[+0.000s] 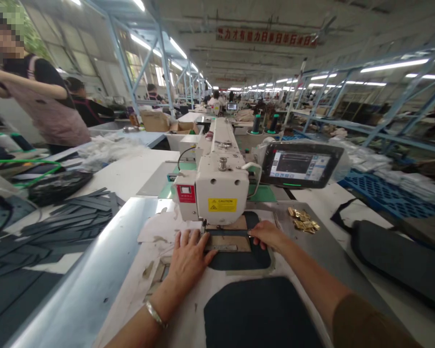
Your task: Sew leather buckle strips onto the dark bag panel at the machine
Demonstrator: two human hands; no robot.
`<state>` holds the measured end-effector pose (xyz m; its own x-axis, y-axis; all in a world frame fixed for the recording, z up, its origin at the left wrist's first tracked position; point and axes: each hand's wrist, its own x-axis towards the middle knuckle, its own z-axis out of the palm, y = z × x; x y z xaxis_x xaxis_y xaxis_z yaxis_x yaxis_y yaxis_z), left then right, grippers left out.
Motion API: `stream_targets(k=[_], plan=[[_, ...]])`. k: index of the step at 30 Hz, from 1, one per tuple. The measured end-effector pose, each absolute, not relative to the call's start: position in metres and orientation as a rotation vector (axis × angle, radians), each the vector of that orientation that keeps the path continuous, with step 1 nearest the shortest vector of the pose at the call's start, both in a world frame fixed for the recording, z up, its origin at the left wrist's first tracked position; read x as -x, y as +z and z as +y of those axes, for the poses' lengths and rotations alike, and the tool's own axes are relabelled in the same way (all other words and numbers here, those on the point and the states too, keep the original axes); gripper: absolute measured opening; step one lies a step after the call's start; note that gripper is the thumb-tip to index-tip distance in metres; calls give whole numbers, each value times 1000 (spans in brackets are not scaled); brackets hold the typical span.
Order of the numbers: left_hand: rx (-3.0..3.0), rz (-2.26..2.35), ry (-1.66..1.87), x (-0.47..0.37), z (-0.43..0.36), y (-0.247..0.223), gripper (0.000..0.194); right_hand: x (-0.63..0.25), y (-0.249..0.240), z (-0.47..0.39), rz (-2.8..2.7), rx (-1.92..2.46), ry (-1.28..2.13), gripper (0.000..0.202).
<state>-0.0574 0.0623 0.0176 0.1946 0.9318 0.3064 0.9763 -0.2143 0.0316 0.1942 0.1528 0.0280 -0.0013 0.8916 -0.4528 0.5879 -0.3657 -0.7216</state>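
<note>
- 2 cardboard boxes, upper left of centre: 1 brown box (155,121) whose inside is hidden, and 1 open box (179,128) with contents too small to tell.
- 1 sewing machine (223,181), centre, and 2 thread cones (256,124) above and right of it.
- 1 dark panel (242,262) lies below the machine head, partly covered; 1 second panel (257,314) is cut off by the bottom edge.
- Left hand (190,258), lower centre: spread flat, fingertips beside the dark strip (229,233).
- Right hand (270,235), right of centre: thumb and finger pinch the strip's right end, partly hidden.
- Gold metal pieces (303,220), right of centre, overlap too much to count.
</note>
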Motion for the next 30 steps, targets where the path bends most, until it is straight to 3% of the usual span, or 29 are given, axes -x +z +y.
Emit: stream_targets(k=[13, 21, 30], plan=[[2275, -1911, -318, 115, 59, 18, 45, -134, 25, 156, -1557, 1947, 1364, 24], [2246, -1954, -279, 126, 66, 18, 45, -119, 29, 166, -1531, 1907, 1402, 5], [2319, -1883, -347, 90, 72, 14, 45, -160, 31, 173, -1476, 1991, 1482, 19]])
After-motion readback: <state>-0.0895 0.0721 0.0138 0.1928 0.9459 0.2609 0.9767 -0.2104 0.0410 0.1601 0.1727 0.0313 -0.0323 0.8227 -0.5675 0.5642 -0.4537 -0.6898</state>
